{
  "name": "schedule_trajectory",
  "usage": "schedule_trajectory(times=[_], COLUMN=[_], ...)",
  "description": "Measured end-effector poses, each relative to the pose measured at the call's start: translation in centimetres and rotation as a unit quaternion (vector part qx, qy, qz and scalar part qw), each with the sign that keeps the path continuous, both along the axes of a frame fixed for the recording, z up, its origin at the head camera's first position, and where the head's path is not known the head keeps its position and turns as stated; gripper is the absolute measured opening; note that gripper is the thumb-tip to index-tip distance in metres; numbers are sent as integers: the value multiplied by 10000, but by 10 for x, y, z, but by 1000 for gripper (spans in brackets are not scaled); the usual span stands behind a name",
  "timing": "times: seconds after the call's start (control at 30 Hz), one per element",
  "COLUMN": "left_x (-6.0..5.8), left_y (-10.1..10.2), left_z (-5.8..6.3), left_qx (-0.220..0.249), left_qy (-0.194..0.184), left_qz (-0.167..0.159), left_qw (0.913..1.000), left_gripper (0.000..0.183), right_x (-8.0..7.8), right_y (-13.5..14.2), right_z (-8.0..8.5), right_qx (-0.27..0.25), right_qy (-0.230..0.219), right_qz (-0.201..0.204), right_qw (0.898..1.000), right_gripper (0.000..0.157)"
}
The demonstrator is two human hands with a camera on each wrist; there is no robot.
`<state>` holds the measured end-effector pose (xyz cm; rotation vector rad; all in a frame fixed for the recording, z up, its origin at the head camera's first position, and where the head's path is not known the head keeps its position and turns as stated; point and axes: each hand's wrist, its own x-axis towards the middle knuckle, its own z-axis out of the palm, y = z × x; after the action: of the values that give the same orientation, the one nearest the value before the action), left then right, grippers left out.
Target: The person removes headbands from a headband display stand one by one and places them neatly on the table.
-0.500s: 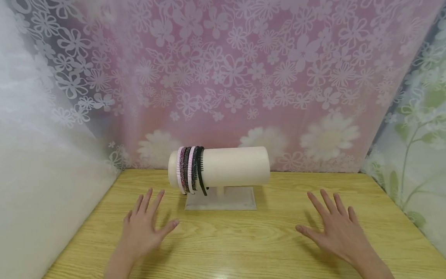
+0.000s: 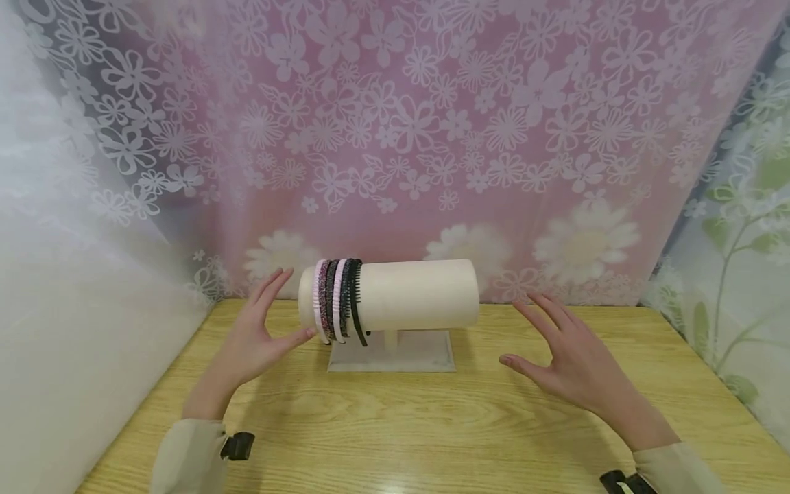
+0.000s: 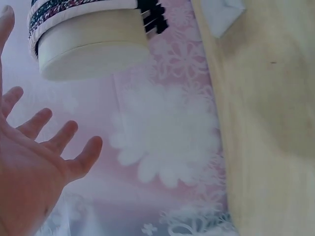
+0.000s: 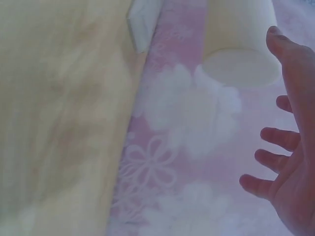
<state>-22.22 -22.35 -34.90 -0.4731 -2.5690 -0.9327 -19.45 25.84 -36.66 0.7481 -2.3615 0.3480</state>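
A cream cylinder [image 2: 420,295] lies level on a stand with a pale flat base [image 2: 426,351]. Several headbands hang side by side round its left part: a pale pink headband [image 2: 317,295] outermost, glittery dark ones, a second pink one, and a black toothed headband [image 2: 354,302] innermost. My left hand [image 2: 249,343] is beside the cylinder's left end, fingers spread and thumb pointing toward the bands; whether the thumb touches them I cannot tell. In the left wrist view the left palm [image 3: 29,172] holds nothing. My right hand [image 2: 574,360] hovers apart from the right end, fingers extended, holding nothing.
The stand is on a wood-grain table [image 2: 395,418]. A pink flowered curtain [image 2: 395,171] hangs behind it, with a whitish sheet [image 2: 80,295] at the left and a leaf-patterned one [image 2: 734,288] at the right. Dark straps show at both sleeve cuffs.
Both hands have moved forward and up from the table's front, the left to the cylinder's left end, the right nearer its right end. The stand and headbands stay put.
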Motion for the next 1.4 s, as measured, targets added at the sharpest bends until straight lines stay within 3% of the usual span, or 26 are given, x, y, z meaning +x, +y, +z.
schedule_trajectory(times=[0.2, 0.37, 0.53, 0.7, 1.03, 1.13, 1.4], left_x=[-24, -44, -56, -60, -63, -64, -66], left_y=[8, 15, 16, 17, 16, 16, 15], left_z=[19, 27, 29, 27, 19, 16, 11], left_qx=[-389, -689, -1080, -897, -791, -831, -842], left_qy=[-196, -435, -770, -989, -486, -302, 26], left_qz=[-317, -682, -824, -1050, -1079, -1067, -1123], left_qw=[9985, 9943, 9877, 9855, 9898, 9904, 9901], left_gripper=[109, 116, 122, 120, 107, 107, 108], right_x=[-19, -31, -44, -56, -78, -85, -100], right_y=[-19, -36, -52, -67, -115, -133, -176], right_z=[21, 36, 45, 50, 64, 68, 69], right_qx=[180, 204, 307, 349, 492, 560, 794], right_qy=[350, 389, 312, 246, 155, -44, -820], right_qz=[670, 963, 1139, 1276, 1657, 1710, 1371], right_qw=[9970, 9944, 9925, 9909, 9848, 9837, 9840], right_gripper=[83, 81, 83, 81, 74, 75, 84])
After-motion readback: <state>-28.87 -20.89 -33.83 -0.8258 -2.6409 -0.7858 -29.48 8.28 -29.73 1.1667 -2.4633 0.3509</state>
